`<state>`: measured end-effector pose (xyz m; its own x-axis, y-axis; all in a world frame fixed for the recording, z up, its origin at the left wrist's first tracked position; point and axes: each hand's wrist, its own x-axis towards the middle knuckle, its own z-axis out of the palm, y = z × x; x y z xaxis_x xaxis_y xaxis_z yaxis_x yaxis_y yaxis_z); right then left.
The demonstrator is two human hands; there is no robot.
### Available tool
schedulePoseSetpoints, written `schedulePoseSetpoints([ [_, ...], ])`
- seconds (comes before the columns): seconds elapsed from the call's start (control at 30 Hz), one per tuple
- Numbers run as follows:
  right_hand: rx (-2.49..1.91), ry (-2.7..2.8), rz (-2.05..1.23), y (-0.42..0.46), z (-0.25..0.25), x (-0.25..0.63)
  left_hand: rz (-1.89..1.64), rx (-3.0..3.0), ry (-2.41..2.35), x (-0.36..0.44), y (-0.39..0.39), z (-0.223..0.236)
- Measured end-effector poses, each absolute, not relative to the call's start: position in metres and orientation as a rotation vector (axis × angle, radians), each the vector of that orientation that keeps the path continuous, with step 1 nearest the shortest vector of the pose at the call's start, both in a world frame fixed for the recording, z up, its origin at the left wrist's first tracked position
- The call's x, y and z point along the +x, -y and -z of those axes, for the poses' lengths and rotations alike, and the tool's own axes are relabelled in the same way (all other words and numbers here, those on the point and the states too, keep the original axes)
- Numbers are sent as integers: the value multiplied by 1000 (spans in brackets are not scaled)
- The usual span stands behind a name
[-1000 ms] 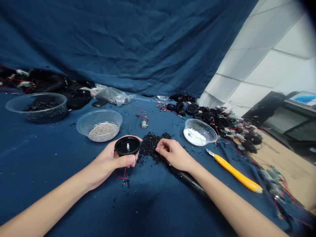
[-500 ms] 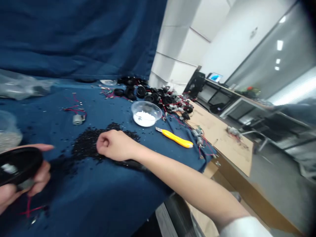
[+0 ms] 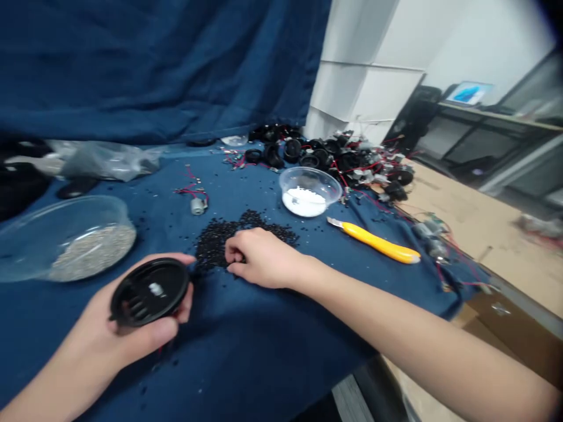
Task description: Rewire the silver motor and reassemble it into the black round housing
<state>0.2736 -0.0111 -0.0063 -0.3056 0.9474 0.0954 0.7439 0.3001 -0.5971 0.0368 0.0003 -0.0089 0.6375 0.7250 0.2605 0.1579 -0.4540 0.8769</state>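
My left hand [image 3: 132, 328] grips a round black plastic housing [image 3: 169, 278], its open side tilted up; slots and a small white piece show inside. A red wire end hangs below it. Over a pile of small black pieces [image 3: 215, 237], my right hand [image 3: 259, 258] is closed, fingertips curled down at the pile's near edge. Whatever those fingers pinch is too small or hidden to make out. Behind the pile lies a small motor with red wires [image 3: 199, 205]. A clear bowl [image 3: 338, 186] of small white pieces and a yellow utility knife [image 3: 378, 243] lie to the right.
On the left stands a larger clear container [image 3: 105, 206] of small greyish pieces, with a clear plastic bag [image 3: 109, 161] behind it. Black housings, motors and wires are heaped [image 3: 325, 155] at the back right. A cardboard box [image 3: 505, 322] is beside the table's right edge.
The view has swung left, so everything appears farther right and the left container shows more fully. My left hand still holds the black housing; my right hand stays at the black pile.
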Motion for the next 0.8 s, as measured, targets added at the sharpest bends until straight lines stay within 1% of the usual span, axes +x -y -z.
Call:
schedulePoseSetpoints([
  [0.1, -1473, 2075, -736, 11, 7, 271, -743, 1623, -783, 38, 9, -7],
  [0.17, -1476, 2024, -784, 11, 7, 270, -756, 1538, -827, 38, 13, -13],
  [0.33, -1513, 1855, -925, 9, 9, 273, -779, 1503, -857, 38, 14, -17],
  [0.53, -1464, 1690, -1145, 4, 13, 278, -670, 1389, -927, 39, 14, -20],
  [0.8, -1417, 1409, -1451, 4, 12, 280, -672, 1373, -910, 40, 14, -21],
])
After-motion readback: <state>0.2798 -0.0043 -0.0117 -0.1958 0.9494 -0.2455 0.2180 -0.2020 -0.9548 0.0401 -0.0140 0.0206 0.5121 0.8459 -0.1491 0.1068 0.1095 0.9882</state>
